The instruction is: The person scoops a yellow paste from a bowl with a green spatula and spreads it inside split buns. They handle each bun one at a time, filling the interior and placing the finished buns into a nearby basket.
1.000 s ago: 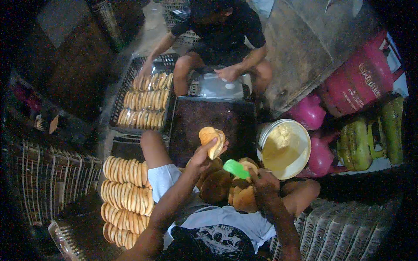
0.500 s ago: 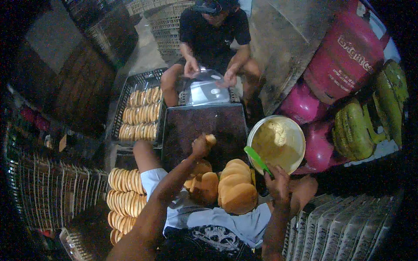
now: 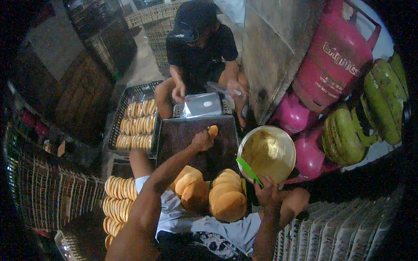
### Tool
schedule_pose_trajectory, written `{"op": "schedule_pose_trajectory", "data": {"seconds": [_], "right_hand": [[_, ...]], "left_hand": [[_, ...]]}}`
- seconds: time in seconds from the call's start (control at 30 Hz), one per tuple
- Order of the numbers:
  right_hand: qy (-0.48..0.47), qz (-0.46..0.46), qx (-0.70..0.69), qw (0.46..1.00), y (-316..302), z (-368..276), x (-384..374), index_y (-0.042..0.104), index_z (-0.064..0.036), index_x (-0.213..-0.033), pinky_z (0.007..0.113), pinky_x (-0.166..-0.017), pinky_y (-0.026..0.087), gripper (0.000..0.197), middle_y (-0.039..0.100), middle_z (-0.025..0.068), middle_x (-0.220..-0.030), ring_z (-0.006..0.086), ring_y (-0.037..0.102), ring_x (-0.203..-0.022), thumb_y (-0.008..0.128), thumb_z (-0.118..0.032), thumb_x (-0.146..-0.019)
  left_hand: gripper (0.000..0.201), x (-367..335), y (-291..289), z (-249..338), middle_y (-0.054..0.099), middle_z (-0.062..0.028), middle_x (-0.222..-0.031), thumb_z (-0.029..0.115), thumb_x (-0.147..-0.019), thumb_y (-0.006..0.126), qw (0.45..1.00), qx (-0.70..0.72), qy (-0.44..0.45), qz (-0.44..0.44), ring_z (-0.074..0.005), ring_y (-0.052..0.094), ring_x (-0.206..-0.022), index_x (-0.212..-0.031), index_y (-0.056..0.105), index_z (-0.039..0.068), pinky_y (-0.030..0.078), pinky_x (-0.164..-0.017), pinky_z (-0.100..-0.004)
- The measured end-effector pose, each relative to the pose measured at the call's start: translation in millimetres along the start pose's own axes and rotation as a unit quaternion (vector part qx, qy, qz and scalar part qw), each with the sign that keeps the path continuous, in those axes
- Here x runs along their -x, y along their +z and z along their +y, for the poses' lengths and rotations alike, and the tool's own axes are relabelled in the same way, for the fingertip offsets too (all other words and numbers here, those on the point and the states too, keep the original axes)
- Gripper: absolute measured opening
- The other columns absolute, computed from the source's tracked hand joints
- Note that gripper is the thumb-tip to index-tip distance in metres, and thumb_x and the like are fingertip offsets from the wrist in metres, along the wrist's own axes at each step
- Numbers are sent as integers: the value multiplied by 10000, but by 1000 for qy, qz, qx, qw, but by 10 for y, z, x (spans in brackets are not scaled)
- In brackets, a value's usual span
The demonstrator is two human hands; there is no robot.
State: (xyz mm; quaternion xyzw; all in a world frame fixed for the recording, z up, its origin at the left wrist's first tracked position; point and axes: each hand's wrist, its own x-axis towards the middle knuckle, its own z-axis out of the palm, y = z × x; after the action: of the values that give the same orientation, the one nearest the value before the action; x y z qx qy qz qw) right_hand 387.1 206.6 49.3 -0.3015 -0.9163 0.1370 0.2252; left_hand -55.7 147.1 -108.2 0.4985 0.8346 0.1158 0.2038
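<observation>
My left hand [image 3: 202, 141] is closed around a small round bun [image 3: 213, 131], over a square tray of dark brown grains [image 3: 176, 132]; whether the bun touches the grains I cannot tell. In my right hand [image 3: 269, 191] is a spatula with a bright green blade [image 3: 247, 168], slanting over the near-left rim of a round tub [image 3: 289, 150]. Pale yellow cream [image 3: 273, 151] coats the inside of the tub. Near my lap, round golden buns [image 3: 227, 202] lean in two overlapping stacks, just short of the tray.
Across the tray sits a person [image 3: 200, 48] with clear plastic packaging [image 3: 201, 105] before them. A black crate [image 3: 114, 124] at left holds rows of packed buns. More buns [image 3: 116, 209] line up beside my left leg. Pink and green gas cylinders [image 3: 333, 65] stand at right.
The view has shifted slightly. My left hand has moved farther out over the tray with the bun, which now shows more of its side. The person opposite has drawn their hands apart.
</observation>
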Motion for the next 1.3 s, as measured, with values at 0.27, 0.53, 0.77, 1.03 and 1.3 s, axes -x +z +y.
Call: {"op": "schedule_pose_trajectory", "data": {"seconds": [0.27,0.53,0.77,1.03,1.3], "right_hand": [[103,-53,-48,992,1,-24,-33,718,-79,-1122,464,-948,510,291,704,170,-1072,368,666,-1015,716,-211,-863],[227,-66,-161,958,-12,45,-50,749,-35,-1054,455,-899,500,287,713,196,-1001,372,662,-967,716,-267,-889],[274,-43,-194,941,-279,-215,67,747,3,-970,398,-720,518,382,695,132,-765,241,654,-726,695,-374,-945],[350,-33,-456,818,-54,-140,-184,650,-38,-1065,282,-405,402,219,608,46,-686,120,516,-441,601,-242,-1002],[480,-15,-543,689,129,284,-527,557,-50,-1005,287,-368,369,121,598,80,-719,173,540,-466,504,-129,-931]], "left_hand": [[617,1760,-306,896,532,-297,-1210,316,-884,713,983,105,103,107,-481,564,-1115,-1344,473,-16,497,-933,-527],[600,3358,-908,1154,589,-239,-1266,239,-895,736,976,183,52,110,-421,571,-1199,-1380,465,13,485,-994,-483],[552,3626,-1368,1638,637,-237,-1153,229,-887,745,964,228,6,139,-438,623,-1053,-1327,490,14,520,-892,-488],[617,2955,-328,2423,453,-239,-1492,279,-872,587,905,-28,414,95,-388,455,-1382,-1405,485,-15,380,-1114,-531],[655,2915,252,2553,341,-299,-1560,372,-891,527,936,-95,311,133,-449,298,-1468,-1459,455,53,208,-1166,-662]]}}
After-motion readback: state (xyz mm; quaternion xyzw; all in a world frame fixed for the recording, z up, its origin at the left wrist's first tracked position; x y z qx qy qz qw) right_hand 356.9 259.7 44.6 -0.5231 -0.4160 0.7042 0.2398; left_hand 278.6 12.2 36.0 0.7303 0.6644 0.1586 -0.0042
